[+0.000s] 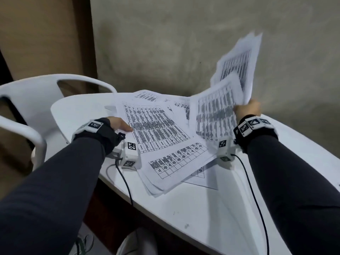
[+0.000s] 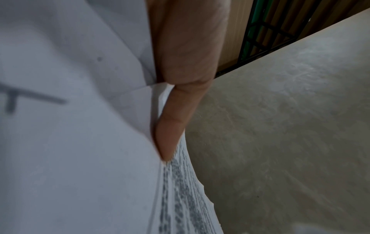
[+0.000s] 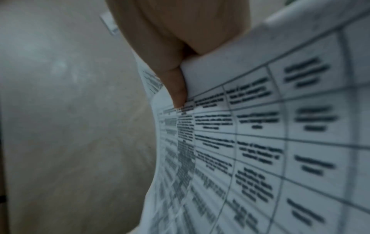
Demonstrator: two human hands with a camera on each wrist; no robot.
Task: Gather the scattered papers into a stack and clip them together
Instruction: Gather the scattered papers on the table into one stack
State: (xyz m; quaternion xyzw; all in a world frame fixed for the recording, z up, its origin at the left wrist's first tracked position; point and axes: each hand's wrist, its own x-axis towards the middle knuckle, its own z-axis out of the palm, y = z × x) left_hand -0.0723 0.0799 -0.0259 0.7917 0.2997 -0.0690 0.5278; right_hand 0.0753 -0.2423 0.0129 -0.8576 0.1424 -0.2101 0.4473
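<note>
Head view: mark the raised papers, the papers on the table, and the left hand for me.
raised papers [image 1: 217, 111], head view, on the printed face of the front sheet.
papers on the table [image 1: 156, 129], head view, on the top sheet's printed grid.
left hand [image 1: 119, 124], head view, on the bare skin beside the sheet's edge.

The head view looks forward and down over both dark-sleeved arms onto the white oval plastic table [image 1: 193, 208]. Each wrist view sits very close behind its own hand, looking along the fingers. All three views share the white printed sheets of paper [image 1: 156, 133] [image 2: 80, 174] [image 3: 260, 142] and the grey-beige wall [image 1: 165, 43] [image 2: 290, 126] [image 3: 70, 110] beyond the hands.
</note>
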